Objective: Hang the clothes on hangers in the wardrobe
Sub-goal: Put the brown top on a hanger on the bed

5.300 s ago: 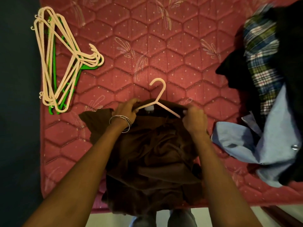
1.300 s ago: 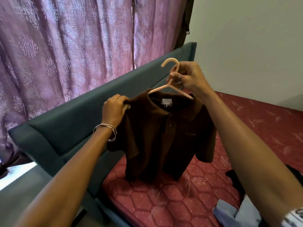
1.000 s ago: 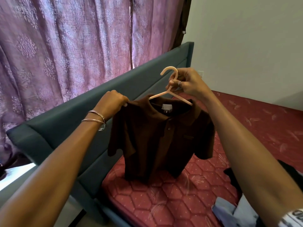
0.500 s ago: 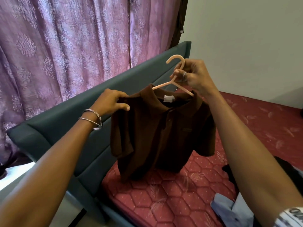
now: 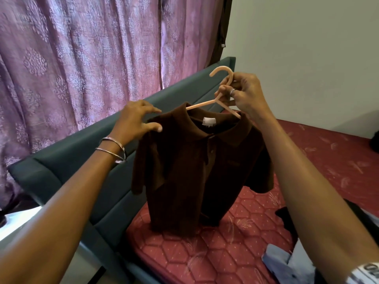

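The brown polo shirt (image 5: pixel 203 171) hangs in the air above the head end of the bed (image 5: pixel 320 165), its hem just brushing or hovering over the red quilted mattress. It is draped on a pale peach hanger (image 5: pixel 213 101), whose hook sticks up clear of the collar. The right hand (image 5: pixel 246 93) is curled around the hanger's neck just under the hook, carrying the weight. The left hand (image 5: pixel 135 121) pinches the shirt's shoulder seam between thumb and fingers, on the side nearer the teal headboard (image 5: pixel 86 148); two bangles (image 5: pixel 113 149) sit on that wrist. Behind the headboard hang purple curtains (image 5: pixel 82 58). At the foot-ward corner of the bed, a light blue garment (image 5: pixel 287 263) and something dark lie in a heap, waiting their turn. No wardrobe is in sight from here, so I judge the shirt has yet to be carried there. The trouble I would watch for is that shoulder: the shirt looks bunched on the headboard side, and I cannot tell whether the hanger's arm reaches properly into it. If the left hand lets go before the fabric is seated, the shirt could slide off that end and drop onto the bed. A swing while turning away could also snag the sleeve on the headboard.
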Tool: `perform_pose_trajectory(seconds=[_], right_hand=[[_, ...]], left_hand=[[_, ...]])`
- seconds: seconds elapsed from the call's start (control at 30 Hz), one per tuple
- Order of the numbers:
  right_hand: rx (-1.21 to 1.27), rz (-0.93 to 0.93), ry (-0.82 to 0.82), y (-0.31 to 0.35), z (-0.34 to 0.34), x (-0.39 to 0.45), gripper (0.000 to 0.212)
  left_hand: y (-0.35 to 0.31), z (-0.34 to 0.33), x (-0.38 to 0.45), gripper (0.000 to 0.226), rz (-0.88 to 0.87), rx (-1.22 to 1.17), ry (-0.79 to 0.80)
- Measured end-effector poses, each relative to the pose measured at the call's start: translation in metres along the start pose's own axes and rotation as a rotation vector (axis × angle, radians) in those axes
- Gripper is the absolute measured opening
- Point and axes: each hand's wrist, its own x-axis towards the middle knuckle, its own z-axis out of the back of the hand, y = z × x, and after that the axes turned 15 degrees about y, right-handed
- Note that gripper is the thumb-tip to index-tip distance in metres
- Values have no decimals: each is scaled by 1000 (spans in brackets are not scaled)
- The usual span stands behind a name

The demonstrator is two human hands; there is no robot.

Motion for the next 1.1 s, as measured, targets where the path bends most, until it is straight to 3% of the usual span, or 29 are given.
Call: perform_pose_trajectory(seconds=[0.1,0.3,0.43,0.5,0.63,0.7,0.77,0.87,0.9,0.97,1.03,1.1], right_hand=[[-40,52,8,5,-9,3,9],[-42,75,25,18,-12,4,10],[6,60,75,23,-3,-3,12],[27,64,79,22,-1,-6,12],[53,80,40,18,8,-11,9],[110,82,17,18,14,-14,8],[129,66,33,20,17,-17,9],[152,50,87,25,15,-19,13],[158,57,107,27,14,-19,13],[155,79,142,33,10,-19,12],[136,105,147,37,5,-17,13],[148,117,126,37,-1,-17,15]], left_hand=[[-33,-3,0,43,7,-21,-264],[-83,-42,0,66,474,-305,-196],[-83,-45,5,50,395,-672,-275],[-84,-45,6,38,355,-742,-276],[-95,-46,-1,15,240,-892,-149],[-94,-50,-6,15,200,-886,-71],[-91,-52,-10,26,247,-782,-131],[-88,-47,-16,55,261,-273,-398],[-86,-42,-15,61,226,-134,-421],[-81,-27,-11,60,139,-71,-293],[-74,-13,-6,42,45,-251,-74],[-72,-4,-9,27,34,-390,5]])
